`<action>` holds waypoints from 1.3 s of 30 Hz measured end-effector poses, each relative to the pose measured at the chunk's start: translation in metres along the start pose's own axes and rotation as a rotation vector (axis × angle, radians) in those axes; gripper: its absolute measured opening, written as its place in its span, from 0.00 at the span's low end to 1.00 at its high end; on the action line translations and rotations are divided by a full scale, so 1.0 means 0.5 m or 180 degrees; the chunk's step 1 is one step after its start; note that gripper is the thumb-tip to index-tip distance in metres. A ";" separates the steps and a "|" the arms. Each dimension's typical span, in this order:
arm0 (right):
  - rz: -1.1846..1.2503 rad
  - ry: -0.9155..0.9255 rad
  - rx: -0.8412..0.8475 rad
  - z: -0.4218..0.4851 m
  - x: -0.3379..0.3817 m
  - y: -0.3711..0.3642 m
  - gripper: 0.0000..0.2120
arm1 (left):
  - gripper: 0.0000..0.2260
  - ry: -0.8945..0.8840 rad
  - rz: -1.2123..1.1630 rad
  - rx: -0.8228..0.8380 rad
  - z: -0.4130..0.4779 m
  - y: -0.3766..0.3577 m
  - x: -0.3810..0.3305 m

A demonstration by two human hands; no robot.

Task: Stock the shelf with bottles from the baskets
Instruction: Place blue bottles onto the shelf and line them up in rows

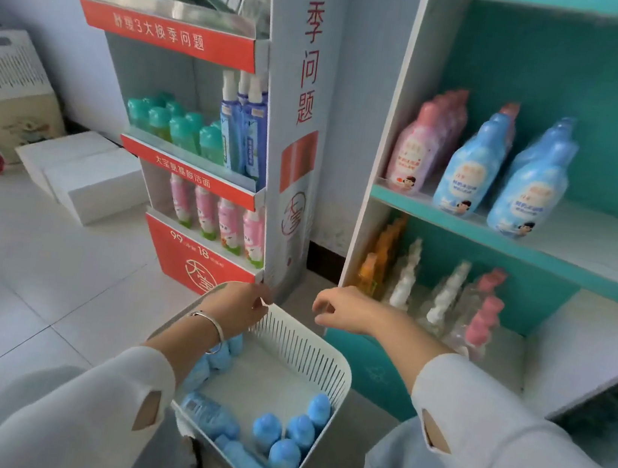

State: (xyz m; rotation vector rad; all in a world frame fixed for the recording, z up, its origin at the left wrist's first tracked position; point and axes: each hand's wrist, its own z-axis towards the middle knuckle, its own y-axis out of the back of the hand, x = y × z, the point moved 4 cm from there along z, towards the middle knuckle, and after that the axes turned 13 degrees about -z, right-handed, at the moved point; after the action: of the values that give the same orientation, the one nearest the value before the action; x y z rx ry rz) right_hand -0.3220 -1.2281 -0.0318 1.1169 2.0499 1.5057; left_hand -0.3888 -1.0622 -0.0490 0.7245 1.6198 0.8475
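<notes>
A white slatted basket (318, 349) stands on the floor in front of me and holds several blue bottles (284, 456), some upright, some lying down. My left hand (239, 307), with a silver bangle on its wrist, curls its fingers over the basket's far left corner rim. My right hand (344, 309) hovers just beyond the basket's far edge, fingers loosely curled and holding nothing. On the right, the teal shelf (591, 255) carries pink bottles (416, 153) and blue bottles (464, 175) on its upper board.
The shelf's lower board holds orange, white-capped and pink-capped bottles (484, 319). A red and white display stand (298, 154) with green-capped, spray and pink bottles stands left of the shelf. White boxes (83, 176) sit on the tiled floor at left.
</notes>
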 end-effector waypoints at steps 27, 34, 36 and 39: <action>0.0019 0.0384 0.1300 0.297 0.042 -0.303 0.16 | 0.22 0.0543 0.1341 0.2675 0.091 -0.379 0.296; 0.0566 0.0048 0.1360 0.330 0.010 -0.358 0.14 | 0.21 0.0276 0.1736 0.3015 0.117 -0.458 0.335; 0.0689 -0.0065 0.1349 0.334 0.001 -0.373 0.13 | 0.19 0.0174 0.1917 0.3127 0.101 -0.472 0.352; 0.0849 -0.0223 0.1378 0.332 -0.012 -0.393 0.13 | 0.17 0.0234 0.1951 0.3103 0.082 -0.490 0.377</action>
State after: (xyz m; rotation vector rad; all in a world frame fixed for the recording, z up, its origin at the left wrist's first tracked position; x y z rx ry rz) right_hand -0.2798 -1.1513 -0.2735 1.6356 2.3142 1.1316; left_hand -0.3912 -1.0374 -0.3598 1.9575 1.8782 0.4372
